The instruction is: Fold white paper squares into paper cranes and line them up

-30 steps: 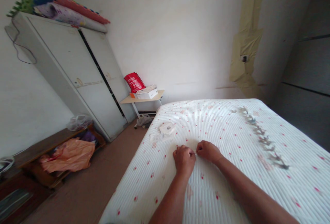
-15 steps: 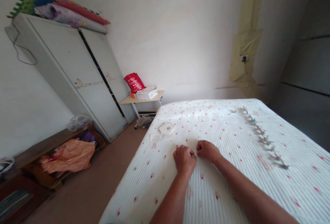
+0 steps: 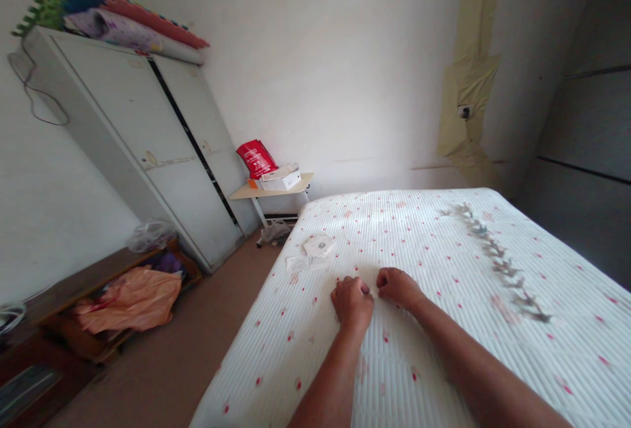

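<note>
My left hand (image 3: 352,300) and my right hand (image 3: 398,287) are close together just above the middle of a white quilted bed cover (image 3: 315,349) dotted with red flowers. Both have curled fingers, with the fingertips facing each other across a narrow gap. Whatever they pinch is too small or hidden to make out. Beyond my left hand lie a whitish, roughly six-sided flat piece (image 3: 319,245) with a dark round mark and a printed paper slip (image 3: 298,263). On the right, a row of several small grey-brown pieces (image 3: 497,260) runs across the cover; their kind is unclear.
A small table (image 3: 241,191) past the bed's far left corner bears a red bag (image 3: 256,158) and a white box (image 3: 283,181). A metal cabinet (image 3: 128,119) with rolled mats (image 3: 133,27) stands left. An orange plastic bag (image 3: 133,300) lies on a low wooden bench.
My left hand has shifted very slightly left, so the gap between the hands is a little wider. The right hand stays nearly in place.
</note>
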Motion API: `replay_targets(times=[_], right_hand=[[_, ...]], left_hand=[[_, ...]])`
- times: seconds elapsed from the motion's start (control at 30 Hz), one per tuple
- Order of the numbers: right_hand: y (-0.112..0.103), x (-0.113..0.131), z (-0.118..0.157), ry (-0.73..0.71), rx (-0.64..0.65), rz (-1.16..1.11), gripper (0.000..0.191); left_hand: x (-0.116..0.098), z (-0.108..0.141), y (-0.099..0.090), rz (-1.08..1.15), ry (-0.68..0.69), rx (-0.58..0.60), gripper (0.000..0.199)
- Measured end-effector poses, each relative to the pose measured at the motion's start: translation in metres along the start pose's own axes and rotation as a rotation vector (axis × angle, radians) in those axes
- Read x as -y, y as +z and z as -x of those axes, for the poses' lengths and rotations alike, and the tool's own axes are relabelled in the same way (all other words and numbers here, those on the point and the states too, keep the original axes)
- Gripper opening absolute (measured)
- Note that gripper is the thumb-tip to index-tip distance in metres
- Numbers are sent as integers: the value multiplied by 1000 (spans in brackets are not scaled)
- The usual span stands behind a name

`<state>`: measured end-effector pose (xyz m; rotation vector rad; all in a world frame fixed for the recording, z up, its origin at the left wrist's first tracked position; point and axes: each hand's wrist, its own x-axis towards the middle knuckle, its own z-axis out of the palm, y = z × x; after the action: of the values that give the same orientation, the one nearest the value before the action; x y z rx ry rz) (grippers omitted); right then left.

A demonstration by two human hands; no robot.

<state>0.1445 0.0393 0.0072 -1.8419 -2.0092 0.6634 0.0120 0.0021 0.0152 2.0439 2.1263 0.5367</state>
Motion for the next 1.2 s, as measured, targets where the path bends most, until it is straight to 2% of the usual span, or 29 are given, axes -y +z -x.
replay_targets(times=[0.27, 0.43, 0.6, 0.7, 0.83, 1.07, 1.2], right_hand=[[-6, -3, -2, -31, 48, -46, 10], [0, 3, 2, 0, -32, 38, 9], [-1, 1, 3, -19, -16, 28, 22], [-5, -5, 7, -138, -9, -25, 36], [-7, -8, 12, -339, 17, -27, 38], [-2, -8, 11, -375, -18, 76, 34], [0, -11, 9, -391, -36, 79, 34]], left_hand=[[1, 0, 3, 9, -11, -19, 12], [-2, 2, 1, 17, -26, -7, 12], [0, 1, 5, -5, -15, -4, 10], [3, 2, 10, 46, 15, -45, 9], [6, 4, 15, 122, 68, -99, 15], [6, 11, 8, 78, 89, -124, 19], [6, 16, 5, 37, 124, -141, 11]])
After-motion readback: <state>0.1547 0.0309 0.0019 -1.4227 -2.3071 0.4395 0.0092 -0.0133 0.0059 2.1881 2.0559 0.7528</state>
